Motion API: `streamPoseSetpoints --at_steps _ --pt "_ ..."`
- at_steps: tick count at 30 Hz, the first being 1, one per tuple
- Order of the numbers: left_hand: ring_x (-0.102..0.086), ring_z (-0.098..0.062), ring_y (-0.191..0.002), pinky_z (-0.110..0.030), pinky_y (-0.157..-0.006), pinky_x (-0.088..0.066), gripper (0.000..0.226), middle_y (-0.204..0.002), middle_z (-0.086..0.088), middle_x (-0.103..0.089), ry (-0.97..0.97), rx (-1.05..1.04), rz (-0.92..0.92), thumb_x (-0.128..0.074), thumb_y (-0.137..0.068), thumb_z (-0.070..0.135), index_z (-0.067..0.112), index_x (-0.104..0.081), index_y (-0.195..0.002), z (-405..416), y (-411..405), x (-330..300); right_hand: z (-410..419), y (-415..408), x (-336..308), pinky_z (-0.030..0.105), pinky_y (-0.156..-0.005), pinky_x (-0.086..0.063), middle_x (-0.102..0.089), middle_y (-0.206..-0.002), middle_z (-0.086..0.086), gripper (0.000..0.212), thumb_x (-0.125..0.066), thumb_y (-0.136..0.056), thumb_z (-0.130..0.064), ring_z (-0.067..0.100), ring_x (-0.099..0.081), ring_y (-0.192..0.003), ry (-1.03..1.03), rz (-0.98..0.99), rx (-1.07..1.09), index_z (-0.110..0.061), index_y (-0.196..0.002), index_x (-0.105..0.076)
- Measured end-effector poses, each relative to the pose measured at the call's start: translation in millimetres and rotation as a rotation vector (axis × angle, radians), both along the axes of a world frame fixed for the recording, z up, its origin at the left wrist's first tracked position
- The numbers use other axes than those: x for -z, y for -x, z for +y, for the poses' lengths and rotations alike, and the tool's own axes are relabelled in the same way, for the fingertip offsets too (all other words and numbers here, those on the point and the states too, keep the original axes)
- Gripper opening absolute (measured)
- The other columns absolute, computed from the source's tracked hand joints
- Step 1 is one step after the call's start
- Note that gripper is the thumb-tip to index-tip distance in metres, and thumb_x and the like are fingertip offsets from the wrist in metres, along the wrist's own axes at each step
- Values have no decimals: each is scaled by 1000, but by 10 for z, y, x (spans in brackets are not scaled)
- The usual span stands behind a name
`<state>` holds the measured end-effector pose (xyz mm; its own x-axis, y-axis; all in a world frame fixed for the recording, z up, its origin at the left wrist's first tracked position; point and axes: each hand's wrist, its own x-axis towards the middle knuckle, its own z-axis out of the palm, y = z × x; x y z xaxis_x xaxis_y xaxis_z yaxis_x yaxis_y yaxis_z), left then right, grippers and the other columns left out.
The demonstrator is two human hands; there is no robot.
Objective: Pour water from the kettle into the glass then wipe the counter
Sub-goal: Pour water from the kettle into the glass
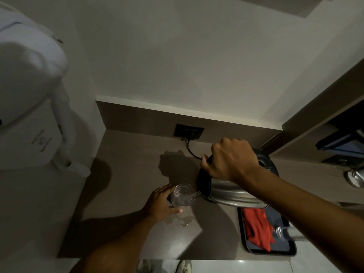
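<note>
My right hand (232, 158) grips the black handle of a steel kettle (230, 192), which is tipped to the left with its spout over a clear glass (183, 195). A thin stream of water runs from the spout into the glass. The glass stands on the brown counter (130, 174), and my left hand (161, 203) wraps around its left side. A small puddle of spilled water (181, 220) lies on the counter just in front of the glass. A red cloth (256, 225) lies in a dark tray (293, 251) at the right.
A black wall socket (188, 132) with a cable sits at the counter's back edge. A white wall-mounted hair dryer (29, 91) hangs at the left. A second glass (283, 233) lies in the tray. Shelving (342, 142) stands at the right. Shoes (183, 266) show below the counter's front edge.
</note>
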<state>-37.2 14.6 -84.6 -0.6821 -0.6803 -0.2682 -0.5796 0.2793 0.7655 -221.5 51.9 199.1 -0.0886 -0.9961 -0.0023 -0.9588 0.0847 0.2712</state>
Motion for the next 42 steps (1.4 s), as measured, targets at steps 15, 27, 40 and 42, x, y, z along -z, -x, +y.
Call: streamPoseSetpoints --at_steps 15,27,40,42 --pt "-49 -17 -133 -32 -109 -44 100 -147 4 -53 1 -7 28 -87 -57 59 28 -46 -143 2 -12 -6 6 23 31 18 -46 -11 -29 -39 -6 57 -41 -88 -52 9 -27 -31 35 -3 32 -19 -43 -30" --pt "-47 -17 -135 -39 -110 -45 98 -147 4 -52 -7 -6 8 -89 -58 55 29 -47 -144 -13 -2 -27 13 13 148 19 -46 -11 -30 -39 -8 56 -37 -90 -55 8 -27 -32 31 -37 34 -22 -46 -33" --pt "-46 -17 -135 -40 -110 -44 99 -147 5 -52 -12 -17 31 -90 -56 54 29 -47 -143 -11 -14 -9 106 88 276 17 -47 -15 -21 -37 -11 56 -49 -86 -49 5 -20 -30 126 -133 92 -23 -43 -25" --pt "-46 -18 -136 -41 -110 -44 101 -148 4 -51 -21 -14 26 -89 -57 56 30 -45 -144 -9 -24 -11 169 223 400 18 -40 -17 -32 -37 -6 53 -49 -87 -48 10 -31 -30 166 -238 146 -20 -44 -37"
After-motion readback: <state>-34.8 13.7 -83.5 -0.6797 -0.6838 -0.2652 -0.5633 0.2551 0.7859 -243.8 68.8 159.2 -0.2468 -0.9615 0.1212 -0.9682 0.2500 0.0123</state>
